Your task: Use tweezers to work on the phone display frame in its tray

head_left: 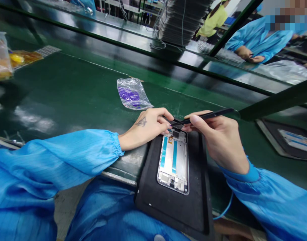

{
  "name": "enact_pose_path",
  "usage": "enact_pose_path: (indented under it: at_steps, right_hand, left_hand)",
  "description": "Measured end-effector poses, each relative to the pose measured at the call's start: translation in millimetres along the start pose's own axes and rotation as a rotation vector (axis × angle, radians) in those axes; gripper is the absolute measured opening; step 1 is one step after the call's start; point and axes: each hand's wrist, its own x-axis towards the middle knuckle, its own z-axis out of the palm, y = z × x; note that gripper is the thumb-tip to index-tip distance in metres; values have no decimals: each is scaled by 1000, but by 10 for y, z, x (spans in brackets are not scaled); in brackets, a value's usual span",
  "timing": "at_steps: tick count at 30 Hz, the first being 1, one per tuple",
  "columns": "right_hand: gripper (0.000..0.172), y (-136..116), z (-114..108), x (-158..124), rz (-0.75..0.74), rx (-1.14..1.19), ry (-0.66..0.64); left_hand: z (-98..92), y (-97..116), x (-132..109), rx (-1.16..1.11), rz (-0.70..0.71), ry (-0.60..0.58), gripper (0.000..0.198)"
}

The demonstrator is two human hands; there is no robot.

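Observation:
A phone frame [174, 163] with two blue strips lies in a black tray [176, 204] at the near edge of the green bench. My right hand [219, 137] is closed on black tweezers [206, 116], their tip pointing left at the frame's top end. My left hand [149, 125] rests at the frame's top left corner, fingertips pinched together over a small part that I cannot make out.
A clear bag of purple parts [132, 93] lies on the green belt [68, 93] beyond my hands. Another black tray with a phone frame [291, 140] sits at right. Bagged items [1, 55] are at far left. A person in blue [256, 40] works across the line.

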Motion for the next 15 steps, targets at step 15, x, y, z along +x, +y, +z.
enact_pose_path:
  at_steps: [15]
  right_hand:
    - [14,347,-172,-96,-236,-311,-9]
  left_hand:
    - [-85,-76,14,731,333,-84,26]
